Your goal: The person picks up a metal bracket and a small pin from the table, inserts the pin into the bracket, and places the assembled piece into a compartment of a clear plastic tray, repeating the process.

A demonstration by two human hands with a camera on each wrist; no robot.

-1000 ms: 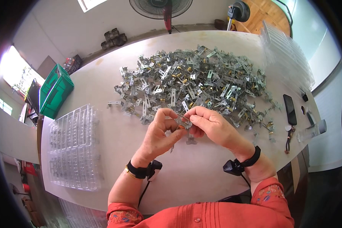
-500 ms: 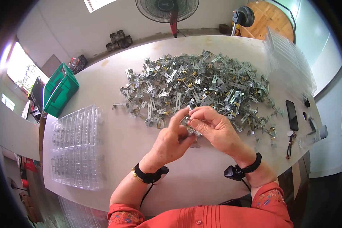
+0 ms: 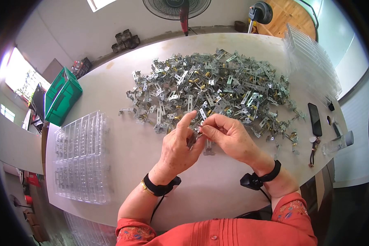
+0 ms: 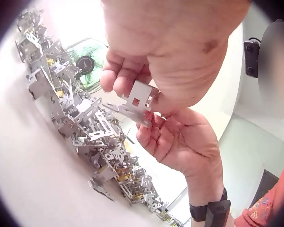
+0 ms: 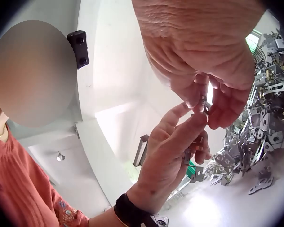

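Observation:
The left hand [image 3: 177, 149] grips a small silvery metal bracket [image 4: 141, 96] between thumb and curled fingers, its index finger raised in the head view. Against it, the right hand [image 3: 233, 140] pinches a small metal piece [image 5: 206, 105] with thumb and fingertips; whether that piece is joined to the bracket, I cannot tell. Both hands meet at the near edge of a large heap of metal brackets [image 3: 217, 88]. One loose bracket [image 3: 209, 150] lies on the table between the hands, partly hidden.
Clear plastic trays [image 3: 82, 158] holding metal parts lie at the left, below a green crate [image 3: 63, 98]. More clear trays [image 3: 311, 61] stand at the back right. A phone [image 3: 314, 119], a keyring strap [image 3: 313, 152] and a clear bottle [image 3: 339, 142] lie at the right.
The left hand's index finger has lifted and straightened away from the bracket, which has turned in the grasp. The right hand has stayed close beside it, still pinching.

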